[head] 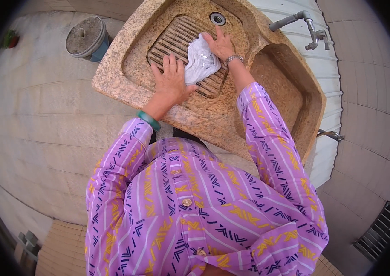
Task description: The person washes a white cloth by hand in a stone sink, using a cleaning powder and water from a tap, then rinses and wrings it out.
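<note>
A crumpled white cloth [201, 62], wet-looking with shiny patches, lies on the ribbed washboard [177, 36] cut into the speckled stone sink [195, 117]. My left hand [170, 81] rests spread on the board's near left part, its thumb side by the cloth's lower edge. On the cloth's far right side is my right hand [220, 45], thumb at the fabric and fingers apart, pointing towards the round drain [217, 18]. Neither hand is closed around the cloth. A green bangle [149, 120] circles my left wrist, and a metal watch or bracelet [234, 60] my right.
To the right of the washboard is a deeper stone basin [277, 86]. A grey pipe with a metal tap [315, 38] juts over the sink's right side, and a second tap [334, 136] sits lower. A lidded bucket [86, 38] stands on the paved floor at the left.
</note>
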Action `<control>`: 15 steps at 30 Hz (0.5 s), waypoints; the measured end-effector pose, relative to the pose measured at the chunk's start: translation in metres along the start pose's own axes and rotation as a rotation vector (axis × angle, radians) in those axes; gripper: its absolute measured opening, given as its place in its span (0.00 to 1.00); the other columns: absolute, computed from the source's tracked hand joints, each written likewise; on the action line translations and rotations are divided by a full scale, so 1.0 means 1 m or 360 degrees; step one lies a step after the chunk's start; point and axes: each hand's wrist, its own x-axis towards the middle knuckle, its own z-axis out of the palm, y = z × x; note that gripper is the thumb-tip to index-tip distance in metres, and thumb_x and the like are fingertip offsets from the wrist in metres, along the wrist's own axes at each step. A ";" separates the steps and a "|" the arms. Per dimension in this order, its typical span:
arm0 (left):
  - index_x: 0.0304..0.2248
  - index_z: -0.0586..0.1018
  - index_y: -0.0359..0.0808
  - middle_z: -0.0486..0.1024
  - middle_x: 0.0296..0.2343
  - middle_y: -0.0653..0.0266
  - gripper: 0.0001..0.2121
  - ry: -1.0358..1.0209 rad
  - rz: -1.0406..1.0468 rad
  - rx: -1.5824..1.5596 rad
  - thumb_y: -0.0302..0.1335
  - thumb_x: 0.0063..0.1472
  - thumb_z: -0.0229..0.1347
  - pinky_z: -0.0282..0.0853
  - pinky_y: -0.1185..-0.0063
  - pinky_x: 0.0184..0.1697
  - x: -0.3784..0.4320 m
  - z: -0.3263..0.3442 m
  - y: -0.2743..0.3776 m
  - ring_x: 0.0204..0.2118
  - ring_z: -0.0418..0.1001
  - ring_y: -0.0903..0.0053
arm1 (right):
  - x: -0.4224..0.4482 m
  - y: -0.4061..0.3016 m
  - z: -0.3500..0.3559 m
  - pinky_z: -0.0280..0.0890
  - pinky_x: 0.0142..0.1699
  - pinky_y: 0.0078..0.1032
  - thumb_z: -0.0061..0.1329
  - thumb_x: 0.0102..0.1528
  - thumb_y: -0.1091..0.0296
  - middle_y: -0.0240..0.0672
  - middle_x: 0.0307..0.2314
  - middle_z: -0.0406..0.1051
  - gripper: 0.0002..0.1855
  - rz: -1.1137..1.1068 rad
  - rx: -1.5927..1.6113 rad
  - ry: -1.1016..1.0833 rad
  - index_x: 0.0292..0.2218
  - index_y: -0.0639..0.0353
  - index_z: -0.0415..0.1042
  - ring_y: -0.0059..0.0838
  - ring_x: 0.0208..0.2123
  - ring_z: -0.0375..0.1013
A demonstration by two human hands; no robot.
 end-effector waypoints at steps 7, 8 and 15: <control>0.56 0.57 0.32 0.51 0.57 0.47 0.38 0.0080 -0.0088 -0.0018 0.53 0.54 0.47 0.39 0.49 0.56 0.012 0.042 -0.009 0.61 0.45 0.59 | -0.015 -0.013 0.032 0.64 0.43 0.36 0.51 0.48 0.49 0.42 0.35 0.68 0.18 -0.0702 0.0053 -0.0152 0.34 0.52 0.73 0.43 0.36 0.69; 0.56 0.58 0.32 0.51 0.57 0.47 0.37 0.0091 -0.0062 0.0024 0.53 0.55 0.46 0.39 0.49 0.55 0.014 0.047 -0.013 0.61 0.45 0.59 | -0.046 -0.022 0.024 0.64 0.39 0.35 0.52 0.47 0.53 0.40 0.31 0.68 0.14 -0.0907 0.0139 -0.0172 0.29 0.54 0.72 0.42 0.33 0.69; 0.55 0.59 0.34 0.52 0.56 0.45 0.32 0.0244 0.0061 0.0032 0.50 0.59 0.42 0.39 0.45 0.53 0.032 0.057 -0.017 0.60 0.46 0.54 | 0.037 0.009 0.059 0.63 0.33 0.41 0.48 0.52 0.57 0.42 0.27 0.65 0.12 -0.0764 -0.0157 0.0508 0.28 0.55 0.67 0.46 0.30 0.67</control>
